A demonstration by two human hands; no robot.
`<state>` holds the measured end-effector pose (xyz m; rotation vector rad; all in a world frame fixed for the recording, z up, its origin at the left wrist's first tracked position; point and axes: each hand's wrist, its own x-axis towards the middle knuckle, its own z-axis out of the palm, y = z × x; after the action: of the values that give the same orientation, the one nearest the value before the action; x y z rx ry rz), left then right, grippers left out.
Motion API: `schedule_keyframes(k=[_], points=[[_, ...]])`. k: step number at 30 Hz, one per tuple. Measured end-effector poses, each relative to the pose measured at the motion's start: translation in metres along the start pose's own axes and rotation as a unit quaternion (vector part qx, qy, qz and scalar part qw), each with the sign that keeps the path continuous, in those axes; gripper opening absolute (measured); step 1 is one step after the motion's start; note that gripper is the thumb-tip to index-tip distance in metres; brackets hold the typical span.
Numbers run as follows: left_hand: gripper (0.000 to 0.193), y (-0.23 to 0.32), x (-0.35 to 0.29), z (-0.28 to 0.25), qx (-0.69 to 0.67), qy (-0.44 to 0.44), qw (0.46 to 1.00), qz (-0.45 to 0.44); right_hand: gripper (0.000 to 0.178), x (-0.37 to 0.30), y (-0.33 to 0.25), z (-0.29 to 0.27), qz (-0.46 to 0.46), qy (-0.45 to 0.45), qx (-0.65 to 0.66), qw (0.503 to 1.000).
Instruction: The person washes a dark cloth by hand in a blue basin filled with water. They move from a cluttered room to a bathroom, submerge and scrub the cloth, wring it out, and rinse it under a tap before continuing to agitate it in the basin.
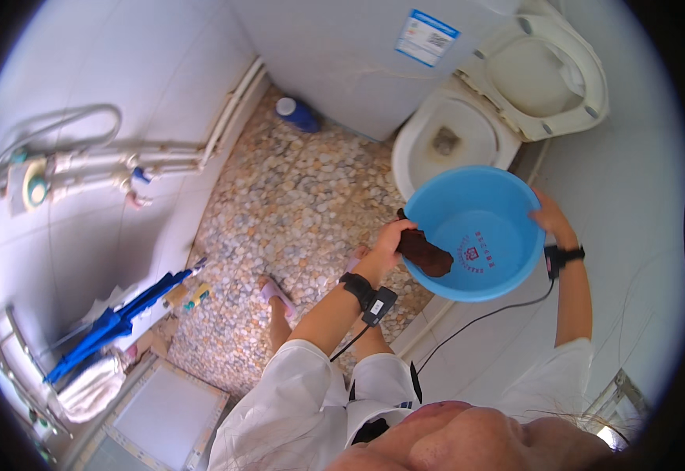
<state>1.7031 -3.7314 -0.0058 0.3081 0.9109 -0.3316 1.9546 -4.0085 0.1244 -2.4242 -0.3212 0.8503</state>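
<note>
A round blue plastic basin (507,228) is held up in front of me, overlapping the near edge of the toilet bowl. My right hand (551,217) grips its right rim. At the left rim, my left hand (393,239) is closed around a dark brown cloth (427,254), which hangs over the rim into the basin. Whether the left fingers also clasp the rim is hidden by the cloth. Inside, the basin shows a bare bottom with a red printed mark. Both wrists carry black straps with small boxes and cables.
The toilet (446,141) stands beyond the basin with its lid and seat (539,74) raised. A blue bottle (298,115) with a white cap is on the pebble-patterned floor (311,184). Pipes (91,169) run along the left wall, above a folded blue umbrella (115,323).
</note>
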Motion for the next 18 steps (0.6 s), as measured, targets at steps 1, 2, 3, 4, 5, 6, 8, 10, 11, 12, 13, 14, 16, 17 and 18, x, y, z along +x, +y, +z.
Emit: schedule_keyframes(k=[1, 2, 3, 4, 5, 6, 8, 10, 11, 12, 13, 14, 16, 17, 18], points=[[0.030, 0.012, -0.025, 0.004, 0.039, 0.013, 0.997, 0.060, 0.042, -0.014, -0.021, 0.012, 0.078, -0.029, -0.019, 0.996], [0.033, 0.019, -0.036, -0.005, 0.053, 0.053, 0.991, 0.111, 0.043, -0.026, -0.054, 0.022, 0.145, -0.057, -0.045, 0.987], [0.037, 0.021, -0.045, -0.006, 0.073, 0.077, 0.983, 0.150, 0.043, -0.036, -0.024, 0.029, 0.134, -0.082, 0.028, 0.987], [0.040, 0.023, -0.056, -0.007, 0.090, 0.099, 0.974, 0.185, 0.043, -0.046, 0.011, 0.037, 0.126, -0.106, 0.098, 0.981], [0.042, 0.027, -0.059, -0.017, 0.110, 0.106, 0.968, 0.198, 0.039, -0.056, 0.025, 0.064, 0.172, -0.111, 0.125, 0.971], [0.044, 0.036, -0.070, -0.028, 0.119, 0.105, 0.963, 0.218, 0.036, -0.067, 0.019, 0.081, 0.211, -0.111, 0.140, 0.961], [0.043, 0.047, -0.095, -0.053, 0.206, 0.136, 0.916, 0.318, 0.031, -0.086, -0.014, 0.118, 0.216, -0.098, 0.129, 0.963], [0.037, 0.056, -0.122, -0.075, 0.342, 0.164, 0.819, 0.431, 0.030, -0.105, -0.040, 0.157, 0.219, -0.075, 0.178, 0.956], [0.034, 0.063, -0.139, -0.083, 0.394, 0.170, 0.770, 0.472, 0.030, -0.111, -0.052, 0.178, 0.221, -0.064, 0.204, 0.951], [0.031, 0.073, -0.170, -0.081, 0.430, 0.150, 0.746, 0.487, 0.030, -0.117, -0.064, 0.198, 0.207, -0.058, 0.229, 0.949], [0.027, 0.083, -0.201, -0.082, 0.463, 0.128, 0.720, 0.501, 0.031, -0.124, -0.078, 0.216, 0.192, -0.050, 0.253, 0.947], [0.025, 0.092, -0.226, -0.090, 0.518, 0.086, 0.661, 0.537, 0.032, -0.130, -0.087, 0.233, 0.179, -0.043, 0.276, 0.943], [0.021, 0.111, -0.272, -0.105, 0.614, 0.000, 0.523, 0.591, 0.031, -0.135, -0.111, 0.265, 0.155, -0.050, 0.279, 0.946], [0.015, 0.120, -0.299, -0.109, 0.613, -0.023, 0.489, 0.620, 0.030, -0.143, -0.134, 0.284, 0.152, -0.037, 0.272, 0.950], [0.015, 0.125, -0.309, -0.122, 0.539, 0.019, 0.565, 0.624, 0.029, -0.149, -0.159, 0.297, 0.145, -0.024, 0.263, 0.953]])
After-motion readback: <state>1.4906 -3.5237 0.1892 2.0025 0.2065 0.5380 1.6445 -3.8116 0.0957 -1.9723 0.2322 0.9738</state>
